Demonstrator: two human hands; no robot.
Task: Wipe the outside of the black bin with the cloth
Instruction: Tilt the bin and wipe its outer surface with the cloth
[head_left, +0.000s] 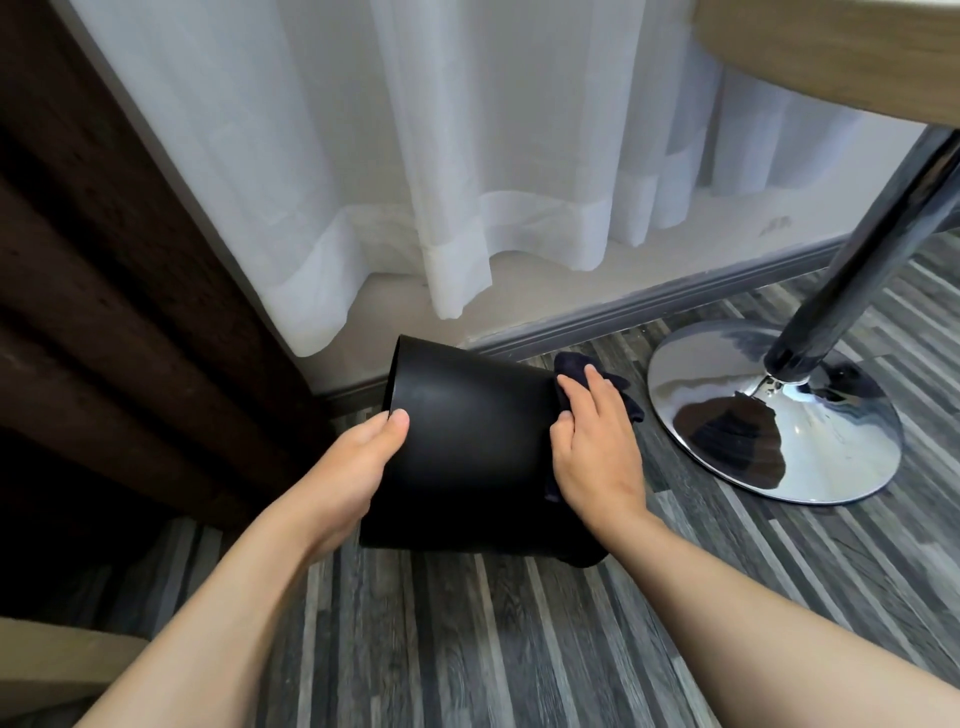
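The black bin (467, 447) is tipped on its side just above the floor, its open rim toward the left. My left hand (358, 467) grips that rim, thumb on the outer wall. At the bin's right end, my right hand (592, 441) presses a dark navy cloth (576, 366) flat against the outside. Cloth corners stick out above and to the right of my fingers. The bin's inside is hidden.
A chrome pedestal base (779, 410) with its pole (878, 234) stands to the right, under a wooden tabletop (852, 57). White sheer curtain (467, 182) and grey skirting (649, 306) lie behind. Dark brown drape (104, 286) hangs at left. The floor is grey striped planks (493, 649).
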